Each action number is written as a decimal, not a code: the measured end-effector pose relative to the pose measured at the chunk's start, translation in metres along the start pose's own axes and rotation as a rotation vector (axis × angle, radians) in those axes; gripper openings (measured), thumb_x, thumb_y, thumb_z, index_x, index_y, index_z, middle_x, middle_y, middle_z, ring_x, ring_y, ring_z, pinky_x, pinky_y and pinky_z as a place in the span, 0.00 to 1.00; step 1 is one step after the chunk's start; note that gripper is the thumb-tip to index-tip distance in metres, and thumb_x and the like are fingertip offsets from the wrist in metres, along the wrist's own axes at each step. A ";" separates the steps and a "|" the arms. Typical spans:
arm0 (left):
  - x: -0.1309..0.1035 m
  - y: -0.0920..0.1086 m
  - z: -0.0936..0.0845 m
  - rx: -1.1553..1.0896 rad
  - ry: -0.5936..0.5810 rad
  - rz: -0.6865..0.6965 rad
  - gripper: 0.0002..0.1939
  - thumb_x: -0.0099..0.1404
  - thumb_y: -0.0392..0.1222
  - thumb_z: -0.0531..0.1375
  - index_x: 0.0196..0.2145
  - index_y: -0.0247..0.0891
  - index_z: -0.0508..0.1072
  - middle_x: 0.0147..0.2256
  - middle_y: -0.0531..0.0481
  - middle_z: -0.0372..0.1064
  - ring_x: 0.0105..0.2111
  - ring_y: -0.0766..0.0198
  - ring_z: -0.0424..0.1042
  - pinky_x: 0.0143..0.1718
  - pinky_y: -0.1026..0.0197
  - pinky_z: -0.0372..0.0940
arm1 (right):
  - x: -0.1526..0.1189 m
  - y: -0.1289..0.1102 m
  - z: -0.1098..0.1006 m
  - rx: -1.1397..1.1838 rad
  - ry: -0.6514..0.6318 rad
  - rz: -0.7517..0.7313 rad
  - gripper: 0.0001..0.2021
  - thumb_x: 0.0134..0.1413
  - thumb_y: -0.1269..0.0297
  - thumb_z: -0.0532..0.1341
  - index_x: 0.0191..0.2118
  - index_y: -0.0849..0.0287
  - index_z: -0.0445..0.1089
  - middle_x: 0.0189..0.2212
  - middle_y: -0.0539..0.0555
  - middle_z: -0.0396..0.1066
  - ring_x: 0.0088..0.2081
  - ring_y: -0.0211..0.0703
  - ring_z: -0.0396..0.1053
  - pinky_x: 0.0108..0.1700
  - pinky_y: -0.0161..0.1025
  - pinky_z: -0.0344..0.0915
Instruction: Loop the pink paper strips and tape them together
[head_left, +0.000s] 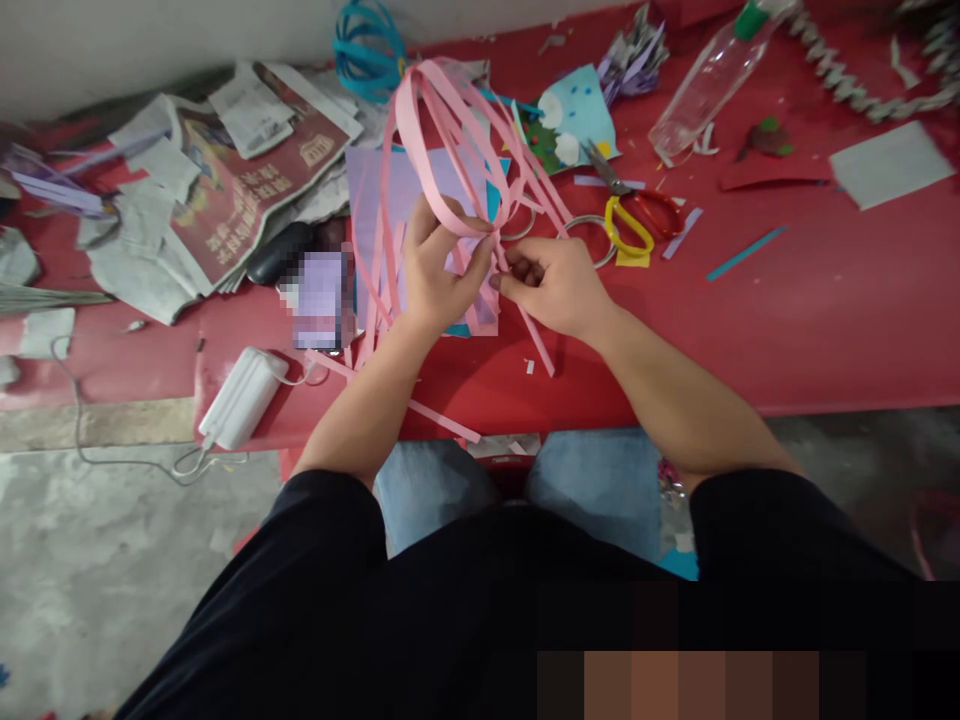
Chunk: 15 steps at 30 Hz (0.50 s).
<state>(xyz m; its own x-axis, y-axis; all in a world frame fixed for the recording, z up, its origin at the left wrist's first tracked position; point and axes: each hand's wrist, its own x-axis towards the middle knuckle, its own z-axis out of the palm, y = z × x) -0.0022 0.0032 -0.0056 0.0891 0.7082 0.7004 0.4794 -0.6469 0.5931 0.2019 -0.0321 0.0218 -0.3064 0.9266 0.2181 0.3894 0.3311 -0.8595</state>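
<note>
The left hand (437,272) pinches the pink strips (424,165) where they gather; the right hand (566,285) seems to pinch one. Looped above the red table (825,330), they look light, springy, easy to crease, so the gathered point is best to hold. Beyond lie scissors (619,188), a bottle (709,90), then the wall (187,35).

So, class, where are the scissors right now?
The scissors lie right of centre in the head view, on the red table, beyond and to the right of the right hand, below and left of the clear bottle.
</note>
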 end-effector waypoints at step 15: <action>0.002 0.001 0.003 -0.054 -0.059 -0.270 0.12 0.71 0.56 0.64 0.37 0.46 0.79 0.40 0.46 0.73 0.37 0.60 0.72 0.42 0.53 0.72 | 0.004 -0.005 -0.009 0.082 -0.080 0.109 0.36 0.61 0.22 0.58 0.34 0.56 0.75 0.26 0.54 0.70 0.29 0.40 0.64 0.31 0.42 0.63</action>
<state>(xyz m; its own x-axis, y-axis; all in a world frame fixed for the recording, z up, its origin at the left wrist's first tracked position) 0.0011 0.0051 -0.0053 0.0159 0.8712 0.4907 0.4459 -0.4454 0.7764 0.2062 -0.0280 0.0311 -0.3362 0.9378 0.0871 0.3524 0.2110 -0.9118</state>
